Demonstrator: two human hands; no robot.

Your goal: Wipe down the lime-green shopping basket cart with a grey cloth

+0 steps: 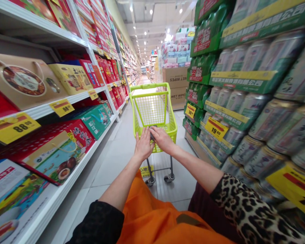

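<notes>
At centre, the left hand [143,145] and right hand [162,138] meet on a lime-green plastic shopping cart [171,128], grip unclear. Grey tiled floor [109,152] runs between white metal shelf edge [91,149], frame left, and stacked silver cans [254,149], right; brown cardboard cartons [176,81] stand beyond.

Left: shelving [79,97] blocks | right: stacked cans [263,118] block | between: floor [105,156] passable (beside cart [172,127])

White shelves [53,29] line the aisle's left side, carrying a tan box [27,78] with handles, a yellow box [72,79] just beside it and, one level lower, a green box [96,118]. Yellow price tags [61,107] mark the shelf edges. On the right, cans [259,157] stand in tall stacks; farther off, wrapped packs [176,54] sit on cardboard boxes [176,78]. The floor [106,166] is grey tile.
</notes>
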